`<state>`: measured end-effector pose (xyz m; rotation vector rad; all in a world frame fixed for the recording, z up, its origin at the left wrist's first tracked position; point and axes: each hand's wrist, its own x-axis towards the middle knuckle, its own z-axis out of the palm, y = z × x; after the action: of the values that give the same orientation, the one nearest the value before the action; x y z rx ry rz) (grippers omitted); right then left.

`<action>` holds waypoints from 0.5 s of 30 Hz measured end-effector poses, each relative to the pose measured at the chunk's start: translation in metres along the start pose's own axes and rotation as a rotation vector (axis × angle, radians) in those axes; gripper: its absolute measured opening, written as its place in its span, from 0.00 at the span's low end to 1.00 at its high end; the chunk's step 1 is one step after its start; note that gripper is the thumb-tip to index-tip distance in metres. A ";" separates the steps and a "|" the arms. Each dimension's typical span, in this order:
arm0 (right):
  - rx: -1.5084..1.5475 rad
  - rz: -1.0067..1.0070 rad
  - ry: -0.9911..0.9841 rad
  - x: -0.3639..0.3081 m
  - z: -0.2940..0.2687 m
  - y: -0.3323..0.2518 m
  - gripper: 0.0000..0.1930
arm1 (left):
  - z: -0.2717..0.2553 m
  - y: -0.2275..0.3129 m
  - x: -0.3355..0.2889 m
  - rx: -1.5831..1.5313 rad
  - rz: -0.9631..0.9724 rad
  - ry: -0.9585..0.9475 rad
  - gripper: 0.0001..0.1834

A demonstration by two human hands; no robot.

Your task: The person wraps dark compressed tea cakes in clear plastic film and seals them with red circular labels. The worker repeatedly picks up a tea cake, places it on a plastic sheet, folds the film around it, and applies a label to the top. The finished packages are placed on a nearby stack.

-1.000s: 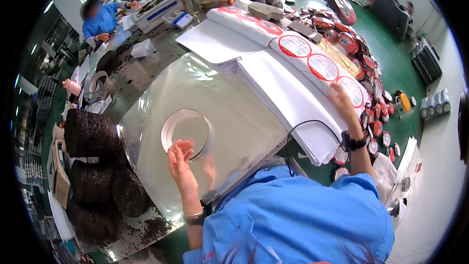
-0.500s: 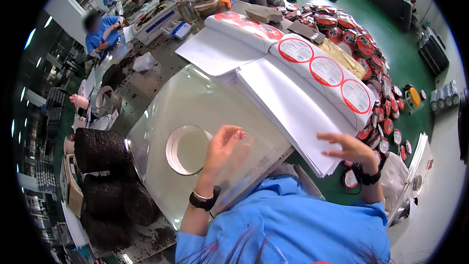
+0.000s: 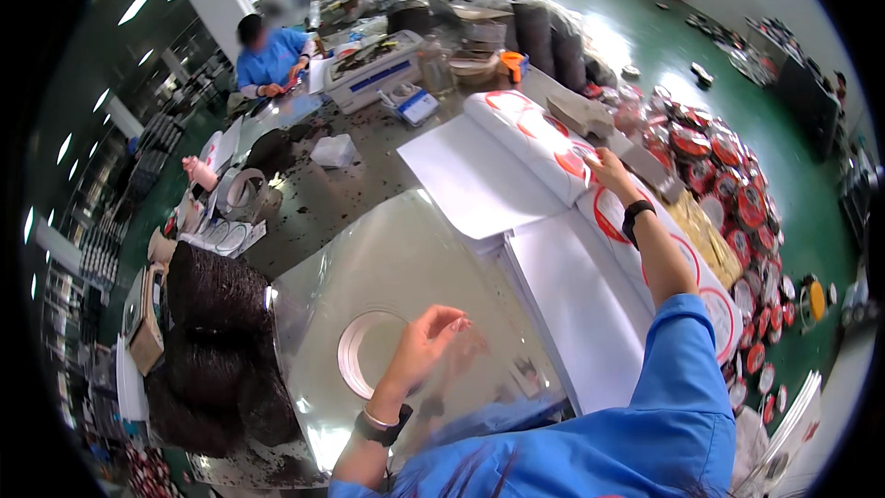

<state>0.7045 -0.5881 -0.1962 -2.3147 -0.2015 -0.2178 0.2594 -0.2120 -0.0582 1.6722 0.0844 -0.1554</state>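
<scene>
My right hand (image 3: 610, 172) reaches forward onto the curled stack of white label sheets (image 3: 532, 149) with red circles, its fingers pinching at a sheet's edge. Low over the table, my left hand (image 3: 426, 343) has thumb and fingers pressed together. Whatever may be between them is too small and clear to make out. Beneath it, a glossy clear plastic film (image 3: 419, 254) covers the tabletop. A tape roll (image 3: 348, 360) lies beside the left hand. White paper sheets (image 3: 576, 290) spread from the curled label stacks toward me.
Dark compressed blocks (image 3: 210, 290) stand at the left. Beyond are a white scale (image 3: 408, 103), an orange tape dispenser (image 3: 513, 65) and a large tray (image 3: 373, 69). A co-worker in blue (image 3: 270, 60) works at the far left. Red-and-silver round packages (image 3: 691, 141) heap up at the right.
My right hand has moved from above the near paper sheets forward to the label stack. The left hand keeps its pinch near the tape roll. The view has shifted.
</scene>
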 end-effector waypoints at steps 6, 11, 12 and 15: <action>-0.310 0.220 -0.197 0.076 0.014 0.007 0.47 | -0.028 0.003 0.021 -0.029 -0.003 0.095 0.11; -0.031 0.261 -0.235 0.092 -0.003 0.012 0.44 | -0.042 0.019 0.077 0.039 0.051 0.054 0.09; 0.078 0.328 -0.292 0.094 -0.012 0.000 0.43 | -0.041 0.026 0.088 0.052 0.047 0.048 0.09; 0.550 0.343 -0.237 0.080 -0.022 -0.004 0.27 | -0.028 0.042 0.141 0.051 0.061 -0.043 0.09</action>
<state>0.7795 -0.5952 -0.1606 -1.7828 0.0227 0.2586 0.4060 -0.1937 -0.0350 1.7192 -0.0025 -0.1485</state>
